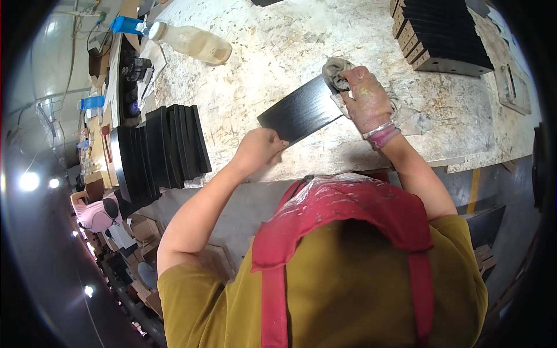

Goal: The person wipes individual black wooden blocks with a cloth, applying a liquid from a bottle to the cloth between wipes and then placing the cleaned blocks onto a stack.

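Observation:
A flat black board [301, 113] lies slanted on the worktable in front of me, its right end shiny with reflected light. My left hand [260, 149] is closed on the board's near left corner, thumb and fingers pinching the edge. At the far right end, my right hand [368, 100], with stained skin or a thin stained glove, grips a bunched grey rag [336, 74]. The rag rests against the board's end. A band circles my right wrist.
The whitish, paint-marked worktable [232, 93] carries a row of black boards [165, 148] at left and a stack of black-topped wooden pieces [444, 40] at far right. A cloudy plastic bottle [194, 43] lies at the far left, beside a blue-capped bottle [127, 25].

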### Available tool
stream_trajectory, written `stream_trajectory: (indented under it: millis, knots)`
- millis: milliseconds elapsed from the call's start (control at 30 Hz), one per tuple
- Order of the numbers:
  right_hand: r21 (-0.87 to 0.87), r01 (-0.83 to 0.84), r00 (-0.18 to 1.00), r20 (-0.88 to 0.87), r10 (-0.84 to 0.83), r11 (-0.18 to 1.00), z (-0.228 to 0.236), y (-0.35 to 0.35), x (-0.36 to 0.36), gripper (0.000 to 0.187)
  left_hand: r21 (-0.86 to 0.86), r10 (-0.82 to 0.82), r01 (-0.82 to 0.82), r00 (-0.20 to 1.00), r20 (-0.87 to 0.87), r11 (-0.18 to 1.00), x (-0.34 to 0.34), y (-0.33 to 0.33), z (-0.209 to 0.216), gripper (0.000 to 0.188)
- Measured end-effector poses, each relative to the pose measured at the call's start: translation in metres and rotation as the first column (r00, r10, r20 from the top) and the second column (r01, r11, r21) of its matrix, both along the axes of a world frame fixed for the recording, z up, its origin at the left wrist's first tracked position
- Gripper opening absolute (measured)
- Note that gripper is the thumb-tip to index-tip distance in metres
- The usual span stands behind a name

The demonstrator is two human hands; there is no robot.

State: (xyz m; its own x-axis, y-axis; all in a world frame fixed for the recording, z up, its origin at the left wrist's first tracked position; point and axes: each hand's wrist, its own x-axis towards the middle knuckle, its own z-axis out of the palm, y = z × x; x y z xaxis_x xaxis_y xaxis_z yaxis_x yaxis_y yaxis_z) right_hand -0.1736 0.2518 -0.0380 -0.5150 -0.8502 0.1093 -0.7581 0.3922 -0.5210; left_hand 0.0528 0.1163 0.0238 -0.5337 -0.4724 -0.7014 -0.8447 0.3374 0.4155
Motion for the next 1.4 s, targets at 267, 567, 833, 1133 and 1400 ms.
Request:
stream_trajectory:
  millis: [267, 567, 833, 1133, 1400]
  knots:
    - [-0.017, -0.024, 1.000, 0.003, 0.024, 1.000, -0.002, 0.000, -0.002, 0.037, 0.163, 0.097, -0.096, 0.995, -0.002, 0.982, -0.018, -0.002, -0.002, 0.030]
    - [-0.035, -0.021, 1.000, 0.009, 0.022, 0.999, -0.002, 0.003, -0.002, 0.038, 0.146, 0.058, -0.058, 0.998, 0.003, 0.988, -0.053, 0.005, -0.002, 0.029]
    - [-0.039, -0.023, 0.999, 0.031, 0.024, 0.999, -0.002, 0.002, -0.002, 0.036, 0.110, -0.029, 0.025, 0.999, 0.032, 0.994, -0.073, 0.002, -0.004, 0.030]
    - [-0.076, -0.014, 1.000, 0.018, 0.015, 0.997, -0.003, 0.004, -0.002, 0.035, 0.039, -0.033, 0.031, 0.999, 0.039, 0.999, 0.010, -0.013, -0.001, 0.022]
    - [-0.109, -0.009, 1.000, 0.003, 0.009, 0.994, -0.006, 0.003, -0.001, 0.036, -0.068, -0.134, 0.138, 0.989, 0.057, 0.988, -0.020, 0.000, 0.005, 0.024]
